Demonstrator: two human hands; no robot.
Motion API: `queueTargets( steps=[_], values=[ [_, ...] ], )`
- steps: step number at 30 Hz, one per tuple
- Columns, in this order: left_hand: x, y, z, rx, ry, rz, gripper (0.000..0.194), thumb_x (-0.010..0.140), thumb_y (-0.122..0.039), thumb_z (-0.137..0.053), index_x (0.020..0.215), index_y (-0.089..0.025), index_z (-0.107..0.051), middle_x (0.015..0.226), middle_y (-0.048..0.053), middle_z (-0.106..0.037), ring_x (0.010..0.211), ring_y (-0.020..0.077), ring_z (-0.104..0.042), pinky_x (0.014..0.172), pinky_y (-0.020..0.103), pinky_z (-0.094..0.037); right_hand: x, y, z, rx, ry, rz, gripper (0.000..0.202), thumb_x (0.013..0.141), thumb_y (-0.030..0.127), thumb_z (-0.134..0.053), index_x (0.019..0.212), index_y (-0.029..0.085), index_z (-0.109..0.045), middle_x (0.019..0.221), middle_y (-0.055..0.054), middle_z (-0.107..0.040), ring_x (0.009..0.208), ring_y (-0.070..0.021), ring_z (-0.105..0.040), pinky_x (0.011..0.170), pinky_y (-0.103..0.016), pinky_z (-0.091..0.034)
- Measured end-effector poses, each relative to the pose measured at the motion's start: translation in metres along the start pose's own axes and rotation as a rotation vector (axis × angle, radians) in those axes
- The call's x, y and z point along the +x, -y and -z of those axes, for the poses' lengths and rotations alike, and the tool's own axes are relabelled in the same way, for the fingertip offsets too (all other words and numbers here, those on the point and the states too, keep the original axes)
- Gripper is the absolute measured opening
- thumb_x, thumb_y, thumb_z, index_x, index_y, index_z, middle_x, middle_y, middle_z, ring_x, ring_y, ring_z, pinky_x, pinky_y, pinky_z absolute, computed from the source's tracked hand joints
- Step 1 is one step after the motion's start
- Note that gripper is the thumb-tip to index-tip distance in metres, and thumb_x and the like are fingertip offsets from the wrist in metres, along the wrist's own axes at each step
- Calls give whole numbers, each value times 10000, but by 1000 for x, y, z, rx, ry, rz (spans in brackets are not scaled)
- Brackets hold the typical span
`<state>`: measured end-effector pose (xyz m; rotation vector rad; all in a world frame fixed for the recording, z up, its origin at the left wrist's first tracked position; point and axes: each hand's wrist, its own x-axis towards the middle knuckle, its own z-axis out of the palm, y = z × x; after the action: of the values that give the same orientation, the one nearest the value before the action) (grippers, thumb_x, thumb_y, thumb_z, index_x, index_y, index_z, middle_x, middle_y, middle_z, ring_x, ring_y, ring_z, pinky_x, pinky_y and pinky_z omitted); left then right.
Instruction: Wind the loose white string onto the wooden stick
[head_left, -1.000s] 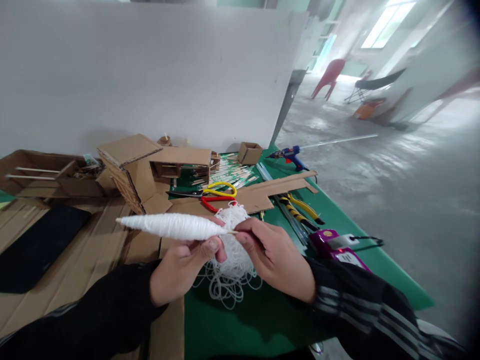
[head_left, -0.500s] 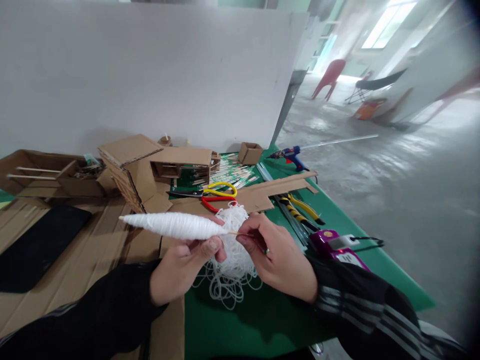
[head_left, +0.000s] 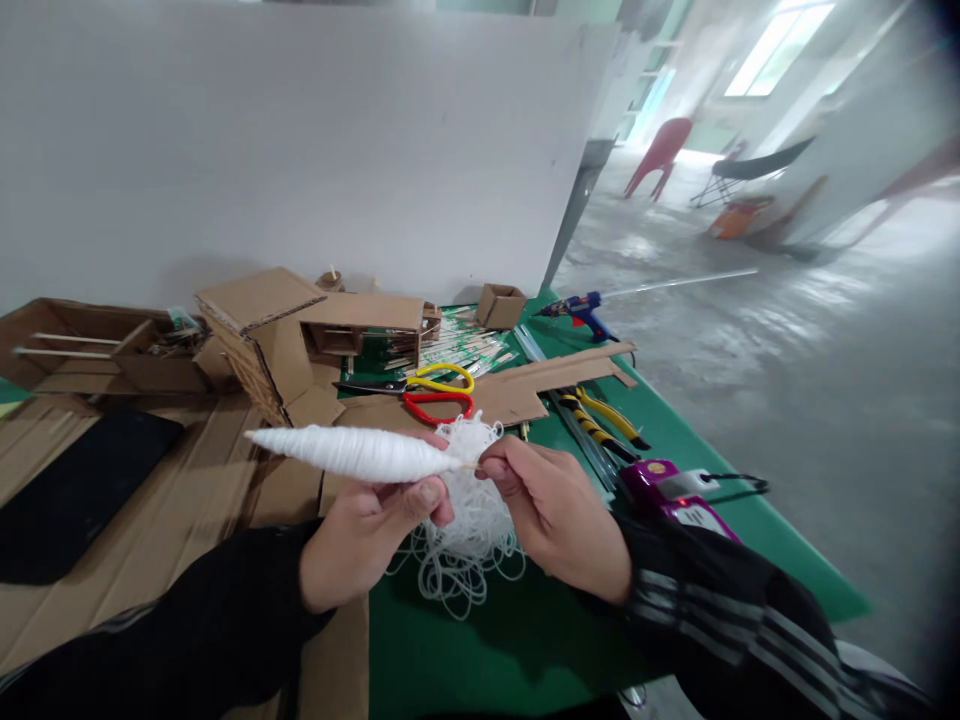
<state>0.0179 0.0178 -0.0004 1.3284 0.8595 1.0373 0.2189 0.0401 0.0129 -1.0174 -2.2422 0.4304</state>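
Observation:
A spindle of white yarn (head_left: 352, 452), wound thick in the middle on a thin wooden stick, lies nearly level across the view. My left hand (head_left: 382, 520) is closed around its right half, thumb in front. At the spindle's right end, my right hand (head_left: 551, 500) pinches the bare tip of the stick (head_left: 472, 465) between thumb and fingers. Behind and below both hands, a loose heap of white yarn (head_left: 465, 550) rests on the green tabletop (head_left: 442, 660).
Scissors (head_left: 439, 390) with red and yellow handles lie beyond the hands. Cardboard boxes (head_left: 277, 300) stand at the back left, near a black tablet-like slab (head_left: 82, 490). To the right are pliers (head_left: 600, 420), a blue glue gun (head_left: 577, 310) and a purple power strip (head_left: 675, 490).
My right hand's fingers have shifted slightly and turned at the stick's end. The spindle and my left hand stay almost where they were.

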Motion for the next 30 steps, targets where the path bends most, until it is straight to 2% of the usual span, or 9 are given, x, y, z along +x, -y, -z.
queueTargets(
  steps=[4, 7, 11, 15, 18, 22, 26, 28, 30],
  values=[
    [1, 2, 1, -27, -16, -26, 285, 925, -330, -516, 1170, -184, -520, 707, -9, -596, 707, 138, -570, 723, 280, -472, 0, 0, -1, 33, -16, -30, 80, 929, 260, -469, 964, 189, -479, 775, -26, -590, 616, -138, -527, 556, -248, -379],
    [0, 3, 1, -41, -12, -20, 280, 925, -329, -518, 1162, -181, -528, 702, -8, -594, 702, 137, -565, 717, 281, -468, 0, 0, -1, 26, -37, -8, 27, 923, 207, -456, 912, 193, -477, 754, -23, -594, 618, -137, -535, 565, -247, -383],
    [0, 3, 1, -73, -11, -22, 287, 909, -324, -546, 1157, -183, -520, 703, -8, -597, 701, 144, -569, 710, 289, -469, 0, -2, -1, -32, -28, -1, 159, 956, 213, -377, 844, 193, -489, 684, -15, -574, 572, -139, -516, 542, -253, -364],
    [0, 5, 1, -121, -31, -27, 292, 908, -320, -548, 1162, -183, -504, 698, -9, -598, 698, 151, -570, 714, 300, -463, 0, -2, -1, 34, -28, -18, 77, 932, 252, -456, 977, 195, -484, 806, -33, -607, 671, -150, -569, 600, -255, -414],
    [0, 6, 1, -114, -23, -8, 303, 910, -325, -546, 1176, -182, -518, 704, -9, -594, 712, 147, -566, 721, 293, -459, 0, -1, 0, 38, -33, -7, 17, 915, 209, -469, 914, 200, -483, 763, -22, -596, 651, -144, -554, 589, -248, -403],
    [1, 4, 1, -70, -34, -20, 329, 896, -319, -569, 1195, -199, -501, 705, -12, -602, 709, 148, -573, 708, 295, -471, 0, -3, 0, -7, -35, -3, 145, 952, 201, -386, 848, 195, -487, 694, -15, -571, 577, -135, -506, 549, -252, -365],
    [2, 0, 2, -13, -41, -48, 184, 892, -347, -564, 957, -180, -606, 686, 7, -602, 679, 153, -575, 692, 303, -490, -1, -4, -1, 62, -28, -13, 59, 935, 243, -455, 953, 193, -480, 803, -33, -596, 672, -146, -556, 584, -251, -398],
    [2, -1, 2, 2, -36, -46, 229, 897, -356, -551, 782, -170, -619, 687, 17, -599, 683, 148, -573, 701, 298, -488, -1, -3, -1, 70, -30, -26, 59, 911, 221, -487, 959, 195, -466, 828, -37, -599, 704, -151, -568, 596, -252, -406],
    [1, -1, 1, -7, -28, -37, 254, 898, -356, -550, 745, -165, -617, 695, 20, -594, 695, 146, -571, 701, 292, -483, -1, -2, -2, 44, -34, -24, 11, 913, 191, -463, 912, 198, -472, 775, -26, -593, 665, -146, -555, 580, -252, -394]
  ],
)
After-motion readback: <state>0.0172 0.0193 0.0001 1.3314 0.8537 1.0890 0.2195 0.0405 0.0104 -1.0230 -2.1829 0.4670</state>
